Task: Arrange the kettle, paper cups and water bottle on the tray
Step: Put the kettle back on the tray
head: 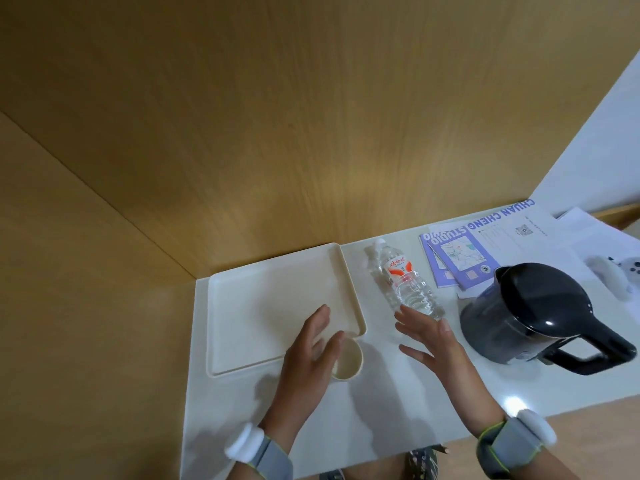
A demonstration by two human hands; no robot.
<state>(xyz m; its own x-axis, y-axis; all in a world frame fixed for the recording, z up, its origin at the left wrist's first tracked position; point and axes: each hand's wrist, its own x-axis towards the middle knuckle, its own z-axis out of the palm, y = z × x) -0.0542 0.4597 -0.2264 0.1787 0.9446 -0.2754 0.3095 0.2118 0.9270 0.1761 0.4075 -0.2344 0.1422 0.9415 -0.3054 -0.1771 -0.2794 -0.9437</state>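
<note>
Showing the opening step, with nothing yet on the tray (242,306). The tray lies bare at centre left of the frame on the white counter (363,410). A paper cup (349,362) stands upright on the counter, just off the tray's lower right corner, partly covered by the left hand (308,355). That hand is spread, fingers straight, beside the cup's rim; whether it touches the cup cannot be told. The right hand (433,341) is likewise spread wide and empty, its fingertips close to the base of the bottle (403,282), which lies on its side at centre frame, cap toward the wall. The kettle (533,317) stands at the right of the frame, well apart from the tray, handle pointing to the lower right.

Judged step: reaching for the cup and bottle. The next move would call for closing the left hand around the cup wall and lifting it over the tray's rim; the bottle would need righting before it is set down.

Only one cup can be made out; whether others are nested in it is hidden. Leaflets (464,261) lie at upper right. The white object at the right edge is cut off and cannot be identified.
</note>
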